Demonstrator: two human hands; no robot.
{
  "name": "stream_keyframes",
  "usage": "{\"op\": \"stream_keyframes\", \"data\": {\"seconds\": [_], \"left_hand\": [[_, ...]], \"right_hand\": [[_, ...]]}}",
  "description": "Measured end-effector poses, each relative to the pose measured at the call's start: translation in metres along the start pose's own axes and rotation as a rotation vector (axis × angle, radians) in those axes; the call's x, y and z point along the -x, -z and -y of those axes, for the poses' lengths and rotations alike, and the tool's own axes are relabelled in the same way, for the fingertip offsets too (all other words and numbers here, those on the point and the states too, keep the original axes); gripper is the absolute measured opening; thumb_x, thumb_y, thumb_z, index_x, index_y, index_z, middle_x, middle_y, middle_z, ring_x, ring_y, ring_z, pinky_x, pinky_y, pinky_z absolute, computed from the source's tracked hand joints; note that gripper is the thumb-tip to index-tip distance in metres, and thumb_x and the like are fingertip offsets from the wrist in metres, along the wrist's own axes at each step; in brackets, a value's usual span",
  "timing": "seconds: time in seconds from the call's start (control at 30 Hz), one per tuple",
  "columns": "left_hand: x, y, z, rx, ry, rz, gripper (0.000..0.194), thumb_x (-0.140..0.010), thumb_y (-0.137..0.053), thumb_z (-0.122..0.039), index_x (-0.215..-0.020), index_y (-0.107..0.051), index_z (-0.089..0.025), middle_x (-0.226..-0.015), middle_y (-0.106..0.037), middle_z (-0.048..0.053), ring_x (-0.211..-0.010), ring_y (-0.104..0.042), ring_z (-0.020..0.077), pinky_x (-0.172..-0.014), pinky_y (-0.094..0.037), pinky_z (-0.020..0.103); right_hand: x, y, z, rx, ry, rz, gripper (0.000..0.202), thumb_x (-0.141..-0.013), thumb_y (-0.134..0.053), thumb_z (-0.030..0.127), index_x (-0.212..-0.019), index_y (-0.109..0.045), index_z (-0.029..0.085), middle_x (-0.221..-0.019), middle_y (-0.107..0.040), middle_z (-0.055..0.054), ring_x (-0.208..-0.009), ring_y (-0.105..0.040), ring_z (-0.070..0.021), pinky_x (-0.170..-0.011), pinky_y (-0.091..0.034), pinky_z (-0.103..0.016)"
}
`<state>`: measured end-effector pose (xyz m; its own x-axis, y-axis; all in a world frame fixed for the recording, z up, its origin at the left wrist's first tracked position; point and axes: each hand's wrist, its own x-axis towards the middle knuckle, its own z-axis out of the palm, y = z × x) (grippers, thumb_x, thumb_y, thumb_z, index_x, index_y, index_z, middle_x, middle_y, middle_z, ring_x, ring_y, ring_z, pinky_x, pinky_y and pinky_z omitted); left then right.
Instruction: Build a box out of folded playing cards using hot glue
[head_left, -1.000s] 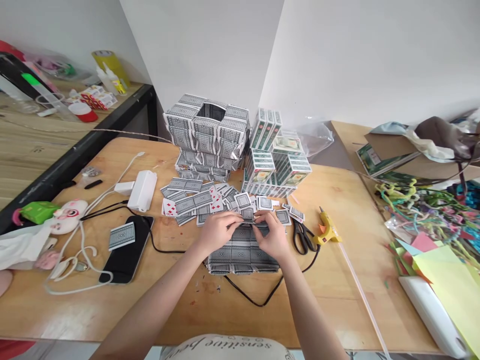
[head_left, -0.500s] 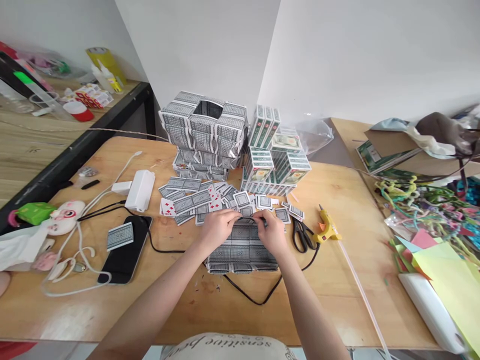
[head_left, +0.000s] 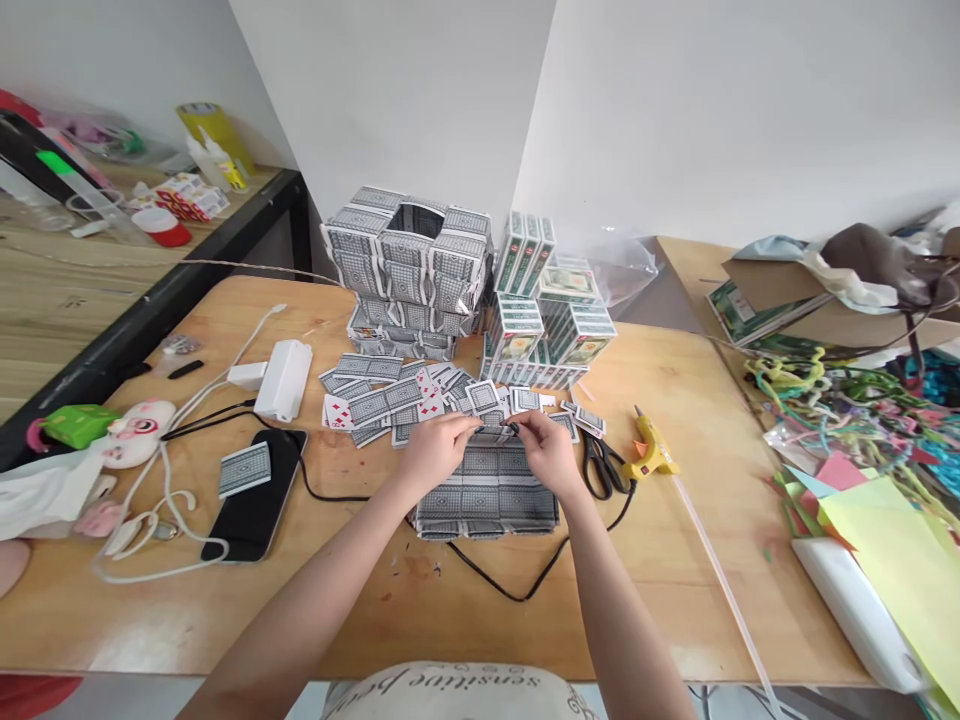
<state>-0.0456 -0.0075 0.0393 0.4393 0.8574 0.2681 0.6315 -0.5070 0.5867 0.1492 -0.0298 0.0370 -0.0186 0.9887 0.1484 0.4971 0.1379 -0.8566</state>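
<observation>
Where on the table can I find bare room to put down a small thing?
Bare wood shows on the right, between the glue stick and the coloured paper, and behind the glue gun. A smaller patch lies between the phone and the left forearm. It is crowded behind the card block, where loose cards spread up to the card boxes.

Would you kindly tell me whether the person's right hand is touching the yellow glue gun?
Apart: the head view shows the scissors and bare tabletop between the right hand and the yellow glue gun.
</observation>
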Motion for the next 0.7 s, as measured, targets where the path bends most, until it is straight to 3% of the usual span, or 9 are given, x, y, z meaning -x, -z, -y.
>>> {"op": "stream_keyframes", "data": {"seconds": [0.13,0.27,0.33,0.4,0.47,0.57,0.63,0.7], "left_hand": [[0.0,0.008,-0.007,-0.052,-0.013,0.046,0.021,-0.085,-0.043,-0.021,-0.093,-0.063,-0.022,-0.093,-0.066,0.0,-0.082,-0.062,0.0146,-0.069,-0.046,0.025],[-0.006,0.014,-0.022,-0.213,-0.11,0.134,0.017,-0.081,-0.05,-0.023,-0.093,-0.062,-0.023,-0.083,-0.063,0.001,-0.078,-0.059,0.0169,-0.067,-0.045,0.028],[-0.009,0.012,-0.028,-0.271,-0.144,0.146,0.016,-0.081,-0.049,-0.02,-0.087,-0.063,-0.021,-0.077,-0.06,0.002,-0.075,-0.058,0.0167,-0.066,-0.044,0.028],[-0.011,0.006,-0.032,-0.295,-0.164,0.137,0.018,-0.081,-0.047,-0.016,-0.082,-0.064,-0.02,-0.075,-0.059,0.003,-0.073,-0.057,0.0156,-0.062,-0.044,0.026],[-0.009,0.003,-0.034,-0.313,-0.202,0.11,0.02,-0.081,-0.045,-0.012,-0.081,-0.064,-0.019,-0.073,-0.059,0.002,-0.07,-0.057,0.0144,-0.057,-0.043,0.024],[-0.001,0.006,-0.036,-0.313,-0.314,0.001,0.023,-0.083,-0.041,-0.01,-0.082,-0.063,-0.018,-0.072,-0.061,0.002,-0.069,-0.059,0.0127,-0.056,-0.045,0.023],[0.007,0.014,-0.037,-0.281,-0.407,-0.115,0.023,-0.084,-0.041,-0.01,-0.083,-0.062,-0.018,-0.077,-0.064,0.001,-0.076,-0.061,0.0128,-0.062,-0.048,0.023],[0.014,0.022,-0.039,-0.246,-0.493,-0.219,0.019,-0.082,-0.045,-0.01,-0.086,-0.061,-0.018,-0.083,-0.066,0.001,-0.086,-0.061,0.014,-0.07,-0.05,0.025]], "right_hand": [[0.004,0.001,0.0,-0.074,0.034,-0.005,0.018,-0.075,-0.048,0.018,-0.087,-0.061,0.02,-0.083,-0.065,-0.004,-0.081,-0.061,-0.018,-0.073,-0.047,-0.03],[0.007,-0.003,0.006,-0.146,0.042,-0.027,0.012,-0.073,-0.051,0.019,-0.081,-0.06,0.019,-0.08,-0.064,-0.004,-0.079,-0.06,-0.0176,-0.073,-0.048,-0.031],[0.01,-0.006,0.009,-0.219,0.035,-0.101,0.011,-0.074,-0.05,0.021,-0.081,-0.059,0.019,-0.081,-0.064,-0.004,-0.078,-0.061,-0.0176,-0.073,-0.048,-0.031],[0.015,-0.003,0.009,-0.241,0.005,-0.26,0.012,-0.076,-0.049,0.025,-0.083,-0.057,0.019,-0.081,-0.063,-0.005,-0.078,-0.061,-0.018,-0.072,-0.048,-0.032],[0.022,0.008,0.004,-0.159,-0.088,-0.495,0.016,-0.077,-0.048,0.029,-0.084,-0.056,0.018,-0.08,-0.063,-0.006,-0.074,-0.06,-0.0185,-0.07,-0.048,-0.033],[0.039,0.044,-0.017,0.152,-0.354,-0.837,0.022,-0.077,-0.046,0.033,-0.089,-0.055,0.017,-0.082,-0.061,-0.008,-0.07,-0.059,-0.02,-0.067,-0.047,-0.035],[0.052,0.072,-0.036,0.416,-0.546,-0.937,0.024,-0.074,-0.048,0.034,-0.088,-0.054,0.016,-0.088,-0.061,-0.012,-0.076,-0.058,-0.0237,-0.073,-0.044,-0.039],[0.062,0.094,-0.054,0.588,-0.712,-0.914,0.034,-0.071,-0.051,0.04,-0.091,-0.054,0.012,-0.094,-0.058,-0.019,-0.093,-0.054,-0.0315,-0.081,-0.04,-0.044]]}}
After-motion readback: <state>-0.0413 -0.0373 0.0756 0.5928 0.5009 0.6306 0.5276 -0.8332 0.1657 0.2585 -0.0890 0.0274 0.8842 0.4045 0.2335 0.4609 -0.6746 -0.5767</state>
